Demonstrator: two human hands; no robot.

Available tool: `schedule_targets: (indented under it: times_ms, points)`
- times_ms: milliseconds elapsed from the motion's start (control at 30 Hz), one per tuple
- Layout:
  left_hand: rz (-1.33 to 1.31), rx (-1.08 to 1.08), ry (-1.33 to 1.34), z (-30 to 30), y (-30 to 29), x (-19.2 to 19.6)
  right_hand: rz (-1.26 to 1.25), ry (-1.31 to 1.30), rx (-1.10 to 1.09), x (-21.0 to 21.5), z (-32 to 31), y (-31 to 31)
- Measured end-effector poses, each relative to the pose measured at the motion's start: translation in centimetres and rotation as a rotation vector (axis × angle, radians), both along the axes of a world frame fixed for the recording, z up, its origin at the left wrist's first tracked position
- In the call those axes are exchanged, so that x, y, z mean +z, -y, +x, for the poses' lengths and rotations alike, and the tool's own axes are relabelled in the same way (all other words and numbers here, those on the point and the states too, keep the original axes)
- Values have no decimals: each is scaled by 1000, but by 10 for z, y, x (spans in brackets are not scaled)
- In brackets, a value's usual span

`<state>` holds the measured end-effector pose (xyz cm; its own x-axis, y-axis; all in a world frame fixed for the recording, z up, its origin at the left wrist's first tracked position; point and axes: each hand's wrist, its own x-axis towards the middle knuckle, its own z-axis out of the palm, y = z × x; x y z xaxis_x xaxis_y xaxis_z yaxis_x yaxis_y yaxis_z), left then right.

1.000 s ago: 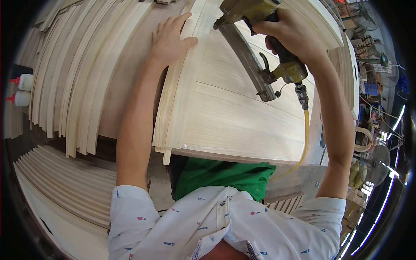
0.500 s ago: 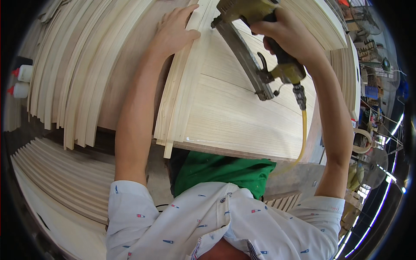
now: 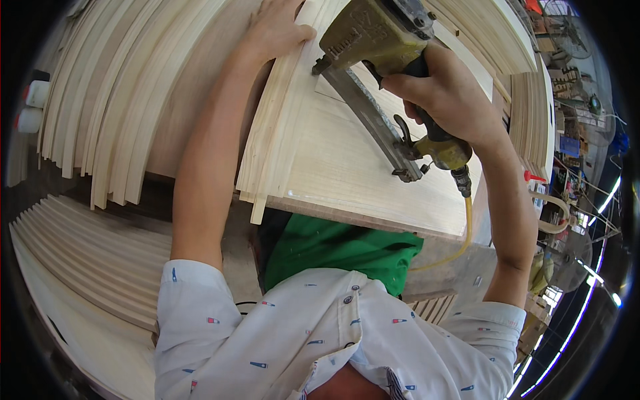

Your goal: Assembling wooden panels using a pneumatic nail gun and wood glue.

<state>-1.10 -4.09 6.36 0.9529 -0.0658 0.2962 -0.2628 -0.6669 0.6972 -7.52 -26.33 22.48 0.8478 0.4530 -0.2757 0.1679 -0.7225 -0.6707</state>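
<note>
My right hand [image 3: 448, 93] is wrapped round the grip of a yellow-green air nail gun [image 3: 380, 37] with a long, slanted metal magazine. Its nose sits over light wooden strips [image 3: 283, 113] lying lengthwise along the left side of a pale wooden panel [image 3: 373, 180]; whether it touches them I cannot tell. From the gun's lower end runs a yellow air hose [image 3: 468, 217]. My left hand [image 3: 280, 32] rests at the far part of those strips, thumb stretched across their top and apart from the fingers. Some of its fingertips are cut off by the upper edge.
Long wooden strips [image 3: 130, 113] lie in rows at left, with another stack [image 3: 527, 127] at right. Grooved wooden pieces [image 3: 87, 260] are stacked lower left. White bottles [image 3: 30, 119] stand at the far left. A green cloth [image 3: 340, 250] hangs at the bench's front edge.
The nail gun looks larger and closer, and has shifted slightly left and down in the picture. My left hand remains at the strips, slightly higher in view. The whole view has moved a little.
</note>
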Motion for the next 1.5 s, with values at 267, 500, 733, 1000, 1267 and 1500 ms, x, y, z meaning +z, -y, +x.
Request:
schedule_targets:
  times_ms: [267,500,733,1000,1267,1500]
  points:
    - [3,6,-30,2,-1,-1,-78,-56,-35,10,-33,0]
    - [-73,-27,-7,5,-3,-5,-99,-46,-12,11,-53,-1]
    - [-9,-4,-65,9,-3,-1,-104,4,119,7,-75,-2]
    - [-120,-272,-1,19,-28,-26,15,-103,-323,36,-103,74]
    - [-121,-206,-111,16,-12,-16,222,-14,-996,8,-169,270]
    - [-5,-202,-104,22,-30,-11,453,-12,-1188,-39,-209,384]
